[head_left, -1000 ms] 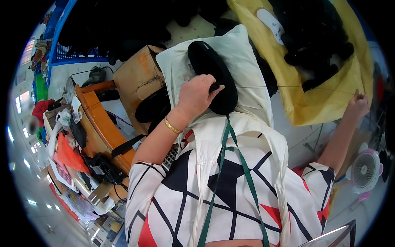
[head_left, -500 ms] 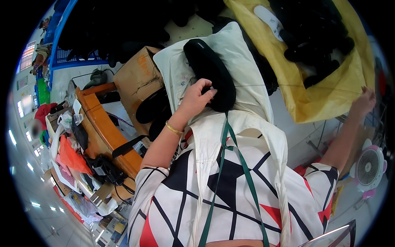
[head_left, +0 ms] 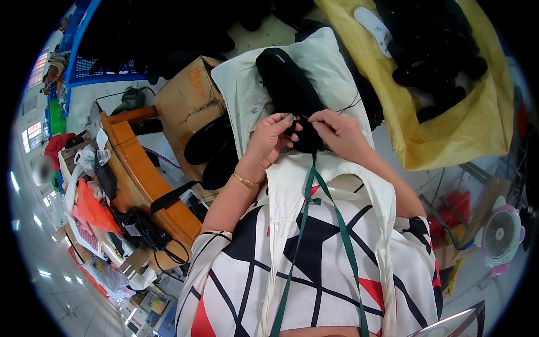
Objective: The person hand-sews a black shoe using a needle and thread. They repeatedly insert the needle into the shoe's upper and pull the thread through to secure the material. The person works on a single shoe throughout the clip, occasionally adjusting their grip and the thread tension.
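A black slipper (head_left: 283, 73) lies lengthwise over a white cloth (head_left: 236, 84) on my lap, its near end by my apron. My left hand (head_left: 270, 135) is closed at the slipper's near end, thumb and fingers pinching its edge. Close to it, my right hand (head_left: 339, 132) pinches what looks like a thin needle at the slipper, though the fingertips hide most of it. Dark thread (head_left: 352, 104) loops loosely over the cloth beyond my right hand.
At the right, a yellow sack (head_left: 410, 151) holds more black slippers and a white sole (head_left: 372, 28). A cardboard box (head_left: 191, 92) and a wooden stool-like frame (head_left: 149, 174) stand at the left. Farther off are a blue crate (head_left: 112, 76) and a small fan (head_left: 501, 230).
My right hand has come back from the far right to the slipper, and the taut thread has gone slack. The slipper's near part has turned slightly under my left hand.
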### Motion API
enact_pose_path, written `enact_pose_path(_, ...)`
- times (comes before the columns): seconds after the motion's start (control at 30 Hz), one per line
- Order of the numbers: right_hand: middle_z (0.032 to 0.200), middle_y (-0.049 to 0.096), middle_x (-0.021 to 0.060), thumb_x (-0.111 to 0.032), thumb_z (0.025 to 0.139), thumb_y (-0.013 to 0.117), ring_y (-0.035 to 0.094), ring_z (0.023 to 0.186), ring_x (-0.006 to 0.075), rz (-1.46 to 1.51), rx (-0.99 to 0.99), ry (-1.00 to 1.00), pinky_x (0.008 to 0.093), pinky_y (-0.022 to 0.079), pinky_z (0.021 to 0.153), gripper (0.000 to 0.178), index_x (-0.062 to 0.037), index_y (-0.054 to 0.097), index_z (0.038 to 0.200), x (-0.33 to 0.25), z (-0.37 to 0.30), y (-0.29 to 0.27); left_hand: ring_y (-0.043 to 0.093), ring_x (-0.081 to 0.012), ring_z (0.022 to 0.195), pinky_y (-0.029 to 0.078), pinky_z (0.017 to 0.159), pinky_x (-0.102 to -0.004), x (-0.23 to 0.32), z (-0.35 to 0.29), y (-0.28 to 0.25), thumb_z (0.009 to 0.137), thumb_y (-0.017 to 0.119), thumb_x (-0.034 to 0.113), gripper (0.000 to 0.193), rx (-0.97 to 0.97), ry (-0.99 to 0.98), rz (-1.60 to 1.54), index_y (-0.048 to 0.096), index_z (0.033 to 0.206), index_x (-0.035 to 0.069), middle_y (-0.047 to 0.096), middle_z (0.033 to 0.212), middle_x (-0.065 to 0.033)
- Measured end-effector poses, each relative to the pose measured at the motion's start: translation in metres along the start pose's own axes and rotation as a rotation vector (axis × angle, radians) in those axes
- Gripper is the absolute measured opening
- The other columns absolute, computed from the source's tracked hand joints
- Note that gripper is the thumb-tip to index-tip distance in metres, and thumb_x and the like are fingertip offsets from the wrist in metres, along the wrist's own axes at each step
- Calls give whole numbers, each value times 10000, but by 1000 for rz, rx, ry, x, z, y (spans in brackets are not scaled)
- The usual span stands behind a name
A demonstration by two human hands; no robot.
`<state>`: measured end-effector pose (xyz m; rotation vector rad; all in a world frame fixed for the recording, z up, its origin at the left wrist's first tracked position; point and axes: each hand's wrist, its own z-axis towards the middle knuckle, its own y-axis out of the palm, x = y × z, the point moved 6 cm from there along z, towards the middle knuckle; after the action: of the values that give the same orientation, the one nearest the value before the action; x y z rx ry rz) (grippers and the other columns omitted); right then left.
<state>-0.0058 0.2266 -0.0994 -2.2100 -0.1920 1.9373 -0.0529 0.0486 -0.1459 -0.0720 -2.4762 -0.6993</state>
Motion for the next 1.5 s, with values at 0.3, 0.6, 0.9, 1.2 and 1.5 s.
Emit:
enact_pose_path(0.3, 735, 665, 162, -119, 885, 614, 653, 649, 345, -191, -16, -48, 392, 525, 595, 113, -73, 676, 967, -3, 7, 13, 639, -135, 653, 504, 543, -232, -5, 2, -2, 984, 609, 199, 167, -24, -16, -51, 668, 1047, 56, 707, 883, -66)
enact_pose_path(0.6, 764, 668, 174, -93, 893, 611, 658, 649, 306, -216, -57, -22, 352, 516, 606, 143, -37, 671, 1010, -4, 7, 12, 660, -140, 633, 527, 530, -226, -6, 4, -3, 978, 619, 206, 167, -31, -20, -87, 670, 1031, 56, 717, 877, -80)
enact_pose_path(0.9, 717, 652, 143, -103, 903, 615, 641, 610, 255, -70, -102, 112, 331, 507, 584, 124, -35, 660, 997, -1, 10, 13, 648, -125, 733, 505, 606, -233, -6, 0, -5, 943, 668, 145, 122, 28, 63, -89, 675, 1040, 71, 708, 904, -61)
enact_pose_path(1.2, 725, 641, 68, -96, 956, 607, 588, 596, 119, 40, -196, 384, 272, 482, 573, 113, -2, 627, 1015, 10, 7, 19, 648, -95, 718, 495, 599, -212, -5, -4, 3, 863, 759, 106, 186, 112, 89, 17, 694, 1018, 26, 711, 872, -51)
enact_pose_path(1.5, 696, 613, 29, -123, 987, 581, 575, 623, 78, 72, -199, 537, 241, 476, 557, 117, -7, 596, 996, 18, 7, 25, 644, -72, 734, 515, 606, -210, -8, 0, 3, 865, 764, 116, 173, 50, 119, 44, 714, 1010, 35, 716, 879, -26)
